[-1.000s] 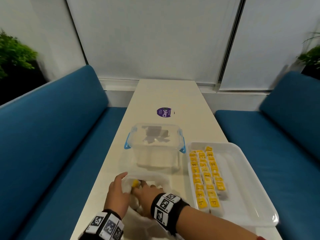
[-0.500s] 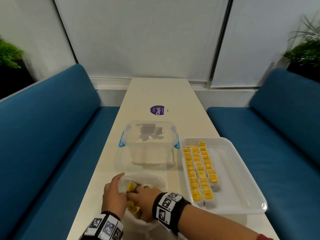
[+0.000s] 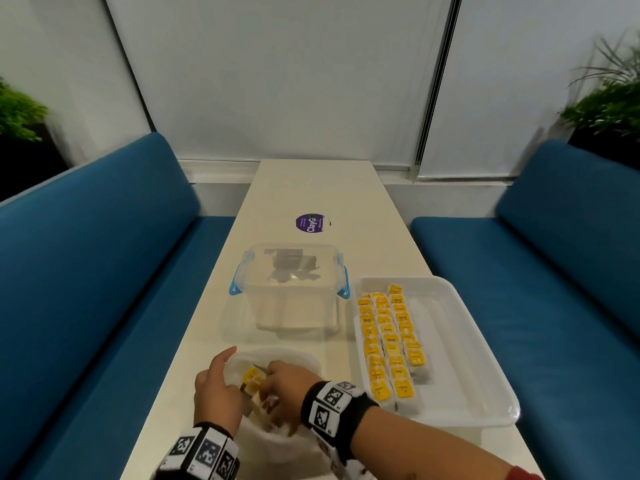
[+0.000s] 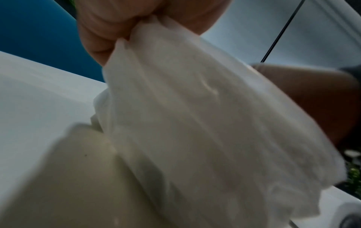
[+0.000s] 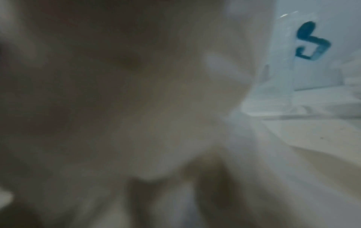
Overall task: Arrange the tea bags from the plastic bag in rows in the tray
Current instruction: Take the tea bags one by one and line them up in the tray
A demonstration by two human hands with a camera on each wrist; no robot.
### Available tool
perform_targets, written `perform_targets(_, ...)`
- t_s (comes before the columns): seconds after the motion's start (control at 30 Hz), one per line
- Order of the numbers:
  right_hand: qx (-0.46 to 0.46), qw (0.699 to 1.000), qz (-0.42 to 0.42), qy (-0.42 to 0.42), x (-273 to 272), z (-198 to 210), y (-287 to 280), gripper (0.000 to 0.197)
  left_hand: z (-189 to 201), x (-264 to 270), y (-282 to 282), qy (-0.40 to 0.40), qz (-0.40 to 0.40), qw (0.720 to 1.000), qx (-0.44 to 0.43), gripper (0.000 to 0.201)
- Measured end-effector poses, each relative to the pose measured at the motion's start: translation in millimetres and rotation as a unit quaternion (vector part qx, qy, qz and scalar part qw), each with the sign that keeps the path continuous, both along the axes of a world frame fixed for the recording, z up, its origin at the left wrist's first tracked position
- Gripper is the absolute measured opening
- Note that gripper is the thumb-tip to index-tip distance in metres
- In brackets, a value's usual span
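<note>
A translucent plastic bag (image 3: pixel 298 358) lies at the near end of the table, mouth up. My left hand (image 3: pixel 216 389) pinches its rim, and the left wrist view shows the film bunched between thumb and fingers (image 4: pixel 117 30). My right hand (image 3: pixel 287 389) reaches inside the bag, fingers curled next to a yellow tea bag (image 3: pixel 253 377); whether they grip it is hidden. The right wrist view is a blur of bag film (image 5: pixel 136 108). To the right a white tray (image 3: pixel 485 375) holds three rows of yellow tea bags (image 3: pixel 391 341) along its left side.
A clear lidded box (image 3: pixel 291 289) with blue clips stands beyond the bag, left of the tray; its clip (image 5: pixel 310 41) shows in the right wrist view. A purple round sticker (image 3: pixel 311 223) lies further up the table. Blue benches (image 3: pixel 86 271) flank both sides.
My right hand has worked a little deeper into the bag while the left keeps its pinch on the rim. The yellow tea bag has shifted slightly between the hands.
</note>
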State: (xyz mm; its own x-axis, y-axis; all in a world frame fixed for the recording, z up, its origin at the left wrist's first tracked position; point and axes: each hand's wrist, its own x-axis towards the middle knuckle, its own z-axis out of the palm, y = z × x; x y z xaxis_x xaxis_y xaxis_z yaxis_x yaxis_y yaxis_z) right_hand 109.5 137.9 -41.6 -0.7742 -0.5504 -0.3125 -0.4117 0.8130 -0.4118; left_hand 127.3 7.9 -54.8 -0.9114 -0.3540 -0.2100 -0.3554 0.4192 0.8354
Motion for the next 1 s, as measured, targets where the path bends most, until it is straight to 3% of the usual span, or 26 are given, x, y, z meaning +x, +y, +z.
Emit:
perform_targets(0.1, -0.112, 0.988, -0.088, -0.051, -7.4, 14.8, 4.8, 0.025, -0.8, -5.0, 0.2, -0.008, 0.021, 1.000, 0.002, 0.063)
perform_targets(0.17, -0.214, 0.954, -0.157, -0.140, -11.6, 23.4, 11.9, 0.020, 1.2, -7.8, 0.1, -0.020, 0.036, 0.999, -0.027, 0.059)
perform_targets(0.23, -0.297, 0.912, -0.179, -0.218, -17.6, 34.2, 24.0, 0.028, 11.9, -7.7, 2.9, -0.023, 0.043, 0.995, -0.089, 0.062)
perform_targets(0.33, -0.363, 0.881, -0.167, -0.255, -27.7, 55.9, 50.4, 0.030, 37.6, -7.6, 17.0, 0.127, 0.013, 0.988, -0.092, 0.056)
perform_targets(0.4, -0.403, 0.861, -0.161, -0.263, -32.8, 70.0, 69.2, 0.029, 59.8, -10.2, 36.9, 0.220, -0.042, 0.974, 0.034, 0.042)
perform_targets(0.43, -0.426, 0.849, -0.162, -0.266, -34.6, 76.0, 78.2, 0.029, 67.5, -13.5, 48.3, 0.221, -0.060, 0.967, 0.107, 0.033)
perform_targets(0.5, -0.479, 0.816, -0.169, -0.274, -35.7, 86.4, 93.8, 0.028, 75.3, -22.8, 70.6, 0.155, -0.069, 0.956, 0.237, 0.027)
perform_targets(0.53, -0.506, 0.797, -0.179, -0.276, -35.4, 90.0, 100.6, 0.026, 76.1, -27.1, 81.5, 0.102, -0.069, 0.945, 0.302, 0.033)
perform_targets(0.6, -0.530, 0.781, -0.199, -0.263, -33.9, 94.2, 111.4, 0.022, 76.4, -30.9, 102.4, 0.004, -0.073, 0.899, 0.432, 0.051)
perform_targets(0.67, -0.503, 0.808, -0.218, -0.216, -31.2, 93.6, 119.6, 0.022, 75.3, -30.7, 121.1, -0.057, -0.082, 0.853, 0.512, 0.061)
perform_targets(0.77, -0.416, 0.869, -0.239, -0.124, -25.8, 84.0, 128.1, 0.026, 74.7, -30.7, 144.6, -0.097, -0.081, 0.811, 0.572, 0.062)
perform_targets(0.87, -0.341, 0.900, -0.269, -0.039, -16.3, 72.2, 132.3, 0.023, 73.5, -30.7, 161.8, -0.118, -0.060, 0.801, 0.583, 0.048)
perform_targets(1.0, -0.185, 0.936, -0.278, 0.115, -5.0, 53.5, 141.5, 0.041, 68.7, -26.6, 180.9, -0.147, -0.050, 0.796, 0.585, 0.038)
